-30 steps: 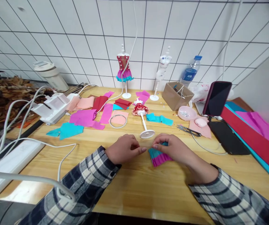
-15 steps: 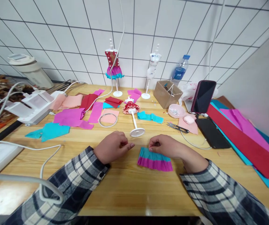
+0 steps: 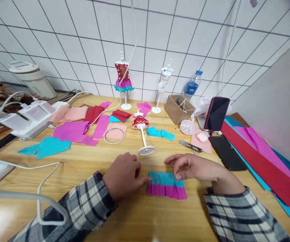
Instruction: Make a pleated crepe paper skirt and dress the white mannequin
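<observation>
A pleated strip of crepe paper [image 3: 166, 191], turquoise above and magenta below, lies flat on the wooden table in front of me. My left hand [image 3: 124, 174] is at its left edge, thumb stretched out to the turquoise corner, the other fingers loosely bent and apart from the thumb. Over the upper right part hovers my right hand [image 3: 197, 169], fingers spread and nothing held. Just beyond, a small white dress form [image 3: 143, 137] in a ruffled red skirt lies on its side, its round base toward me.
At the back stand a dressed mannequin [image 3: 123, 75] and a white one [image 3: 164, 82], beside a cardboard box [image 3: 179, 111]. Thread snips [image 3: 190, 146], a bead bowl [image 3: 189, 127] and phones are to the right. Paper scraps [image 3: 71, 131], a metal ring [image 3: 114, 135] and cables lie left.
My right hand has lifted off the pleated paper and opened its fingers. My left hand has come rightward to the paper's left edge. The view has tilted up slightly.
</observation>
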`<state>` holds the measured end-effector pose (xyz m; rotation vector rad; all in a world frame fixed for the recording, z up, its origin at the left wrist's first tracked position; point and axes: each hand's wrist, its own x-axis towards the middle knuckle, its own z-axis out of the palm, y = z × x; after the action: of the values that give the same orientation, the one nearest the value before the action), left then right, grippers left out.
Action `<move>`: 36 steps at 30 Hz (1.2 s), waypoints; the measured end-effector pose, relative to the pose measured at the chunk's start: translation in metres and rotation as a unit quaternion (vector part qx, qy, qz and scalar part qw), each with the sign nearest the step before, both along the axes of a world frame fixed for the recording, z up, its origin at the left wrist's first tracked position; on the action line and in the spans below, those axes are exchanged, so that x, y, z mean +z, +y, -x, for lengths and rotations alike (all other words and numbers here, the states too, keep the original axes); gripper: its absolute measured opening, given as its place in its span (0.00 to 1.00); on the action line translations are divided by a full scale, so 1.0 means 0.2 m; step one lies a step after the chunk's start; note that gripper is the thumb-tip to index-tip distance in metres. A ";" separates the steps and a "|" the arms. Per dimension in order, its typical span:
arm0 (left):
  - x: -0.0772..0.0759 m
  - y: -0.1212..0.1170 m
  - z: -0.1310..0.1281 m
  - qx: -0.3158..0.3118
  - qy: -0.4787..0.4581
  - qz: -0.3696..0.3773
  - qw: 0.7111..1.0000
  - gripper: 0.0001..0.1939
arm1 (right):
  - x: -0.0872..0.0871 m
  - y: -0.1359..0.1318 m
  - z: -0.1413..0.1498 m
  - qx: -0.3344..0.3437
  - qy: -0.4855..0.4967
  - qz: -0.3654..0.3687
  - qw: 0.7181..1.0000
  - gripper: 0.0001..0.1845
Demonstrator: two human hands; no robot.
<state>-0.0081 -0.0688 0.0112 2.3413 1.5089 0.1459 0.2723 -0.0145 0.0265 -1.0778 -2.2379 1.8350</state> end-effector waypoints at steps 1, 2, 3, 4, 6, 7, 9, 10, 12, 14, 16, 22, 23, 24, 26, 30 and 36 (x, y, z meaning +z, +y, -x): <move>0.00 -0.01 -0.03 0.000 0.008 0.007 1.000 0.22 | -0.01 0.00 -0.01 -0.008 -0.003 0.004 1.000 0.12; -0.01 -0.02 -0.06 0.001 0.011 0.010 1.000 0.21 | -0.02 0.01 -0.02 -0.022 -0.003 0.003 1.000 0.12; -0.01 -0.02 -0.08 0.003 0.008 0.015 1.000 0.18 | -0.03 0.01 -0.02 -0.036 -0.001 0.000 0.999 0.12; -0.01 -0.02 -0.10 0.005 0.000 0.021 1.000 0.16 | -0.04 0.01 -0.02 -0.048 0.002 -0.004 0.999 0.12; -0.01 -0.01 -0.12 0.015 -0.028 0.039 0.999 0.11 | -0.05 0.00 0.00 -0.064 0.011 -0.013 0.998 0.10; -0.02 0.00 -0.13 0.021 -0.043 0.049 0.998 0.08 | -0.05 0.00 0.02 -0.066 0.015 -0.015 0.998 0.09; -0.02 0.01 -0.13 0.025 -0.066 0.063 0.995 0.04 | -0.06 -0.02 0.06 -0.067 0.023 -0.013 0.997 0.07; -0.02 0.01 -0.14 0.027 -0.076 0.067 0.995 0.03 | -0.06 -0.03 0.08 -0.066 0.027 -0.009 0.997 0.07; -0.03 0.01 -0.14 0.030 -0.109 0.067 0.991 0.02 | -0.06 -0.06 0.11 -0.064 0.035 -0.001 0.997 0.06; -0.04 0.01 -0.14 0.032 -0.173 0.054 0.983 0.01 | -0.07 -0.07 0.14 -0.067 0.041 0.006 0.997 0.05; -0.04 0.00 -0.13 0.032 -0.246 0.036 0.968 0.01 | -0.08 -0.08 0.15 -0.078 0.044 0.018 0.996 0.05; -0.03 -0.02 -0.12 0.074 -0.342 0.095 0.932 0.07 | -0.10 -0.07 0.16 -0.138 0.049 0.043 0.988 0.12; -0.02 -0.02 -0.12 0.086 -0.366 0.132 0.917 0.11 | -0.10 -0.07 0.16 -0.150 0.061 0.037 0.986 0.12; -0.02 -0.02 -0.12 0.091 -0.391 0.172 0.899 0.15 | -0.09 -0.07 0.17 -0.162 0.074 0.029 0.984 0.13; -0.01 -0.03 -0.11 0.080 -0.434 0.234 0.866 0.19 | -0.09 -0.08 0.19 -0.188 0.096 0.017 0.977 0.13; 0.01 -0.03 -0.09 0.090 -0.436 0.210 0.870 0.16 | -0.08 -0.11 0.24 -0.216 0.108 -0.007 0.970 0.15; 0.03 -0.03 -0.07 0.126 -0.388 0.124 0.904 0.08 | -0.07 -0.13 0.26 -0.207 0.123 -0.046 0.969 0.14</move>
<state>0.0057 -0.0752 0.0173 1.5704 1.2896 0.7955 0.2206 -0.0404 0.0132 -1.1247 -1.7765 1.5751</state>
